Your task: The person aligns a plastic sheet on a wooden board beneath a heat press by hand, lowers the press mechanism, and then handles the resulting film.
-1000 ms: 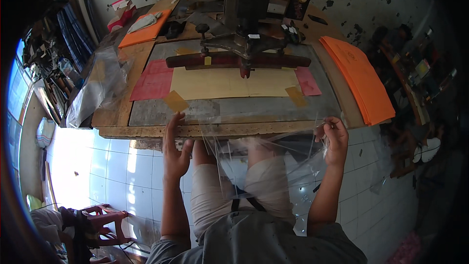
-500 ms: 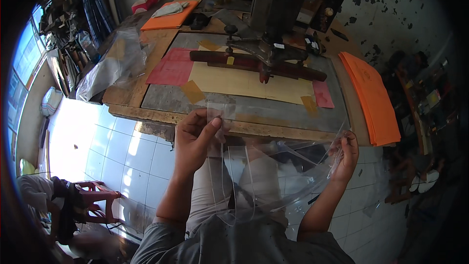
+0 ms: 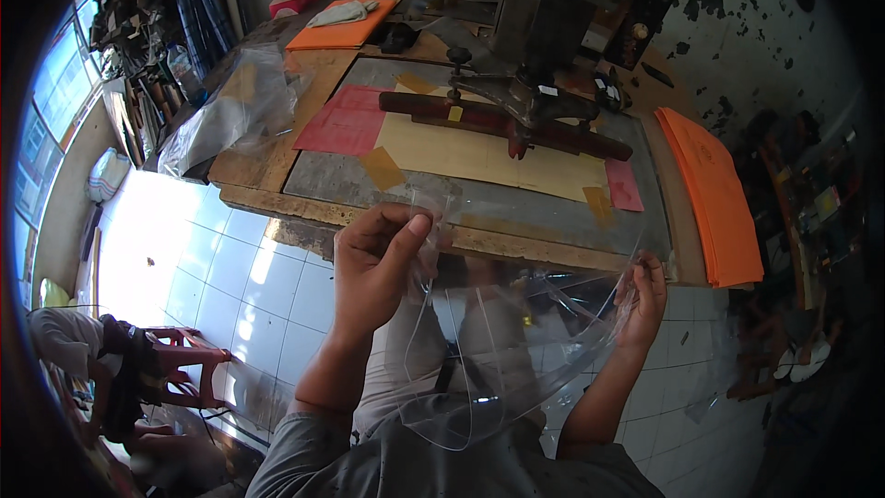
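Note:
A clear plastic sheet (image 3: 498,350) hangs in a sag between my two hands, in front of the table edge and above my lap. My left hand (image 3: 392,254) pinches its folded corner between thumb and fingers. On the other side my right hand (image 3: 641,295) is closed on the bunched right edge. Beyond them lies the grey metal bed (image 3: 341,180) of a press, with a cream sheet (image 3: 461,164) taped on it and pink pieces at both ends. Over the cream sheet hangs the dark red bar (image 3: 581,141) of the press head.
Orange folded sheets (image 3: 705,194) lie on the table's right side. Loose clear plastic (image 3: 226,115) rests at its left corner. A grey cloth sits on an orange stack (image 3: 336,29) at the back. On the left, a person is beside a red stool (image 3: 189,364).
My hands have drawn slightly closer together and the plastic sags lower. The whole scene has shifted a little to the right in view.

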A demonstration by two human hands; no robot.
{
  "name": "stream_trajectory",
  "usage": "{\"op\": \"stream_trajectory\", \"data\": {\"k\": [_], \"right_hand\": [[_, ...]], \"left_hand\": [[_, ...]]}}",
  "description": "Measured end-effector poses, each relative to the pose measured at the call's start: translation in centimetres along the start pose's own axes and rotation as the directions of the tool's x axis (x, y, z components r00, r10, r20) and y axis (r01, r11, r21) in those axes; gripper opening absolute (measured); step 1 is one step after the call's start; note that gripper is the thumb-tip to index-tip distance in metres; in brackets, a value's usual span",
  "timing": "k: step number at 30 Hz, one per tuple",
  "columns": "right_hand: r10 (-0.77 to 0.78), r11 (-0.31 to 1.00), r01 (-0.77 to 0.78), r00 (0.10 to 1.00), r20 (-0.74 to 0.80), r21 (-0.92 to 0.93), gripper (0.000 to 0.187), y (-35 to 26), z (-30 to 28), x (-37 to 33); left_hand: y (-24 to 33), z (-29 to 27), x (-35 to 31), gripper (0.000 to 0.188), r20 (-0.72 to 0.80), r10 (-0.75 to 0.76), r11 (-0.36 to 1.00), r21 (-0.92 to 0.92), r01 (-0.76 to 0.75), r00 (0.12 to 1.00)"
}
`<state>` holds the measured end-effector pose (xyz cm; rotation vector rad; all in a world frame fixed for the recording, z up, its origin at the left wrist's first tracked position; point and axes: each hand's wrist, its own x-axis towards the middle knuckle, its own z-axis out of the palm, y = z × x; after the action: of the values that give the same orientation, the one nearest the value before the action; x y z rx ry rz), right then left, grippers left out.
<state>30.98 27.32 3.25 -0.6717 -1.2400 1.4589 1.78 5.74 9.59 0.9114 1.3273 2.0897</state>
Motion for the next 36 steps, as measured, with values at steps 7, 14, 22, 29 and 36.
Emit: {"op": "stream_trajectory", "data": {"k": [7, 14, 22, 29, 36], "right_hand": [[-0.100, 0.995, 0.101, 0.992, -0.079, 0.009, 0.035, -1.2, -0.3, -0.2], [-0.278, 0.961, 0.275, 0.954, -0.110, -0.039, 0.031, -4.6, -0.5, -0.2], [-0.349, 0.937, 0.345, 0.929, -0.120, -0.055, 0.026, -7.0, -1.0, -0.3], [-0.392, 0.919, 0.389, 0.918, -0.063, -0.060, 0.032, -7.0, -1.1, -0.7], [-0.399, 0.916, 0.394, 0.914, -0.076, -0.071, 0.033, -8.0, 1.4, -1.6]], "left_hand": [[1.4, 1.1, 0.1, 0.018, 0.043, 0.065, 0.996, -0.057, -0.062, 0.997], [3.3, 2.2, 1.0, 0.021, 0.130, 0.108, 0.992, -0.083, -0.098, 0.986], [4.3, 3.1, 1.1, 0.022, 0.142, 0.159, 0.984, -0.102, -0.145, 0.977], [3.8, 2.6, 1.2, 0.022, 0.116, 0.172, 0.980, -0.119, -0.158, 0.978], [2.3, 2.1, 2.4, 0.023, -0.027, 0.194, 0.981, -0.026, -0.195, 0.981]]}}
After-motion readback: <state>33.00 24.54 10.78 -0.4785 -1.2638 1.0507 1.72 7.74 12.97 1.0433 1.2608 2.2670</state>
